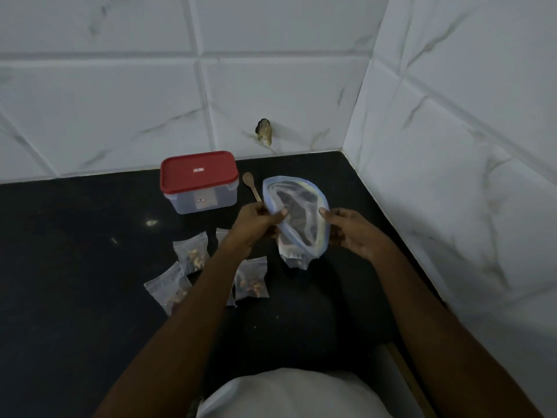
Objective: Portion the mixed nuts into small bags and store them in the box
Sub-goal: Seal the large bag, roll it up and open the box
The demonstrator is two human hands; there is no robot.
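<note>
1. White shirt front (295,393) fills the bottom edge, and I've got both forearms reaching out over the black counter (75,267).
2. Left hand (256,223) pinches the blue rim of the big zip bag (304,215) on its left side. Right hand (352,230) pinches the opposite rim, so the mouth gapes toward me.
3. That bag's lower end sags down; I can't tell if it touches the counter.
4. Tiled side wall (452,176) runs close on the right, so room is tight there.
5. Small bags (193,251) with nuts inside lie flat around the left forearm, three in plain sight and another peeking out behind it.
6. Box (199,188), red lid on, stands beyond them, near the back wall.
7. Wooden spoon (251,185) lies between the box and the big bag.
8. Leftward, the counter stretches wide.
</note>
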